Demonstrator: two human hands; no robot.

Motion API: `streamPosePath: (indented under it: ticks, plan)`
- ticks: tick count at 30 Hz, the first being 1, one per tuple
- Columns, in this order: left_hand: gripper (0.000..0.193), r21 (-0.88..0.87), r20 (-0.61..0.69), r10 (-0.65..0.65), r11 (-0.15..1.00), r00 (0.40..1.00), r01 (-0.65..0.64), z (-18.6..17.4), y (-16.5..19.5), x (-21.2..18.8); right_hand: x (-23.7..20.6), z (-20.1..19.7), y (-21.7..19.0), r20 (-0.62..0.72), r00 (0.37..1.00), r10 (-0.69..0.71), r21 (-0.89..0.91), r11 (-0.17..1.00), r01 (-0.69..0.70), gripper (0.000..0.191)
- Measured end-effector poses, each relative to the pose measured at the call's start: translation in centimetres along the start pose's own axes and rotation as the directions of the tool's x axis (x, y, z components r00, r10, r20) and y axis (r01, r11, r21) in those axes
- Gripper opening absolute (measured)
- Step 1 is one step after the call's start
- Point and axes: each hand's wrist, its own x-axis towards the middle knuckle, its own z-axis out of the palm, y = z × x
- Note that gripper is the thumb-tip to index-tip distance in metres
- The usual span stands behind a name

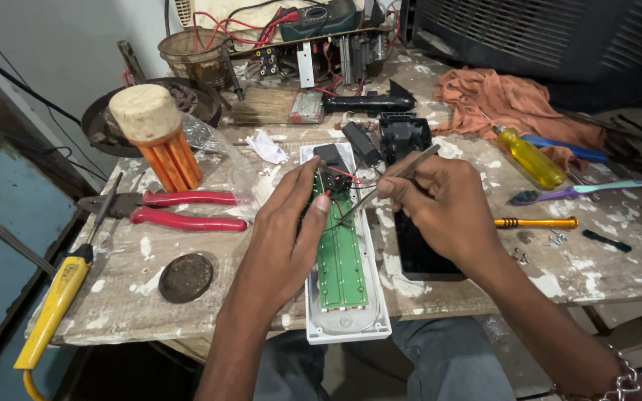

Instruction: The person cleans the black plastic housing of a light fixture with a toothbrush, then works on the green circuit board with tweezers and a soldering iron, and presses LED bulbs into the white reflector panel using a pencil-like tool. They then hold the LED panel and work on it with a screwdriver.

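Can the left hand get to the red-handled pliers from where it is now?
Probably yes. The left hand rests on the white tray with the green circuit board, and the red-handled pliers lie just to its left on the paint-spattered wooden table, nothing between them. It would have to let go of the board.

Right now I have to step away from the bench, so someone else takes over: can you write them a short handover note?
Left hand: fingers rest on the top end of the green circuit board, steadying it.
Right hand: holds metal tweezers, tips at the red and black wires by the small black part.
The board lies in an open white housing at the table's front edge.
Done: housing opened, board exposed.
Left: the wire work at the board's top; housing not yet closed. Red pliers lie to the left, loose screws to the right.
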Motion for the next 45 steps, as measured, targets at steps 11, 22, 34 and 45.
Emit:
streamPosePath:
  ticks: [11,22,34,45]
  plan:
    - [0.047,-0.001,0.001,0.001,1.000,1.000,-0.001,0.0,0.1,0.0,0.0,-0.1,-0.1,-0.005,0.999,-0.038,0.002,0.999,0.038,0.011]
    - [0.045,-0.004,-0.008,0.031,1.000,0.999,-0.031,-0.1,0.0,-0.1,-1.3,-0.9,-1.2,-0.047,0.997,-0.061,0.020,0.998,0.062,0.008]
    - [0.045,-0.001,-0.004,0.004,1.000,1.000,-0.004,-0.1,-0.1,0.0,-1.5,0.0,-1.5,-0.068,0.988,-0.138,0.008,0.990,0.138,0.007]
    - [0.045,0.015,-0.006,0.002,1.000,1.000,-0.002,-0.1,-0.3,0.0,1.4,-1.6,-3.5,0.174,0.948,-0.268,-0.194,0.934,0.300,0.013]
